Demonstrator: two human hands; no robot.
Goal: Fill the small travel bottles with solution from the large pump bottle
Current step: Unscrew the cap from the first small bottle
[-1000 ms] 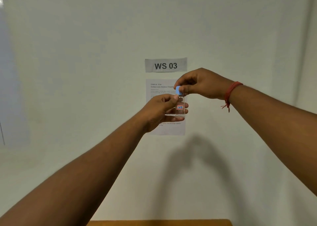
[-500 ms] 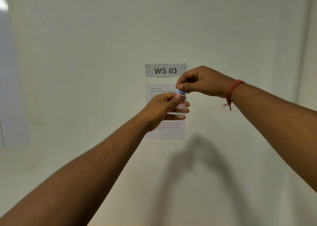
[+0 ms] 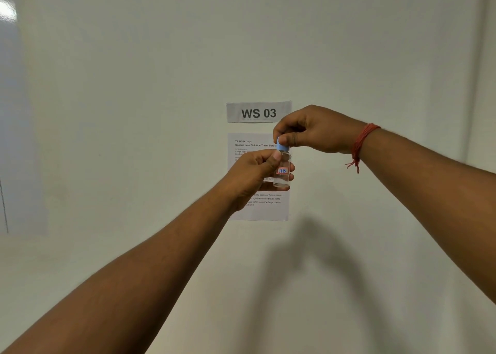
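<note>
The small travel bottle (image 3: 282,169), clear with a red-edged label reading "17B", is held upright in mid-air in front of a white wall (image 3: 134,58), with some clear liquid showing near its bottom. The left hand (image 3: 255,171) curls round its body, thumb near the neck and fingertips showing behind the glass. On the neck sits a light blue cap (image 3: 282,146), pinched from above by the thumb and fingers of the right hand (image 3: 314,129), whose wrist bears a red thread band (image 3: 359,144). This looks like the capping step for this bottle, though unscrewing cannot be ruled out. The next move probably calls for twisting the cap while the left hand keeps the bottle upright. Behind hang a "WS 03" sign (image 3: 258,112) and a printed task sheet (image 3: 259,208). The pump bottle is out of view.
</note>
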